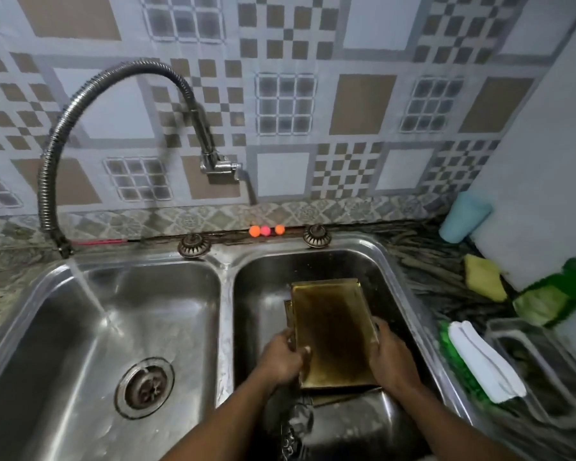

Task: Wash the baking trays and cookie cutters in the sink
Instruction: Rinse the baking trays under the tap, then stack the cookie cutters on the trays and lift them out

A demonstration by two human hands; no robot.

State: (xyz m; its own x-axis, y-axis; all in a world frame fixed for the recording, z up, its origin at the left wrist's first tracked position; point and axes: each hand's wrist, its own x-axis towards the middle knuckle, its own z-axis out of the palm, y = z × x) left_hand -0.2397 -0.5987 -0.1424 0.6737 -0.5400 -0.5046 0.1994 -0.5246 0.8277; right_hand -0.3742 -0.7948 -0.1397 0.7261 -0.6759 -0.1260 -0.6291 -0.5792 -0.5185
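Two hands show, the left hand [280, 357] and the right hand [391, 354], with at least two stacked baking trays [333, 331] and one sink [225, 294] of two basins and one drain [144, 387]. At the far rim are one hose tap [57, 134], two round metal caps [193, 246] and three small balls [265, 230]. On the right: one blue cup [464, 216], one yellow sponge [484, 276], one green bottle [552, 294], one white cloth [482, 361].

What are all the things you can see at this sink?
Sink: one, steel, left basin and right basin.
Tap hose: one, silver, running water into the left basin.
Baking trays: at least two, golden-brown, stacked in the right basin.
Small balls: three, orange and pink, behind the sink.
Cup: one, light blue, right counter corner.
Sponge: one, yellow, right counter.
Soap bottle: one, green, right counter.
Cloth: one, white, right of the sink.
Left hand: grips the top tray's left edge.
Right hand: grips its right edge.
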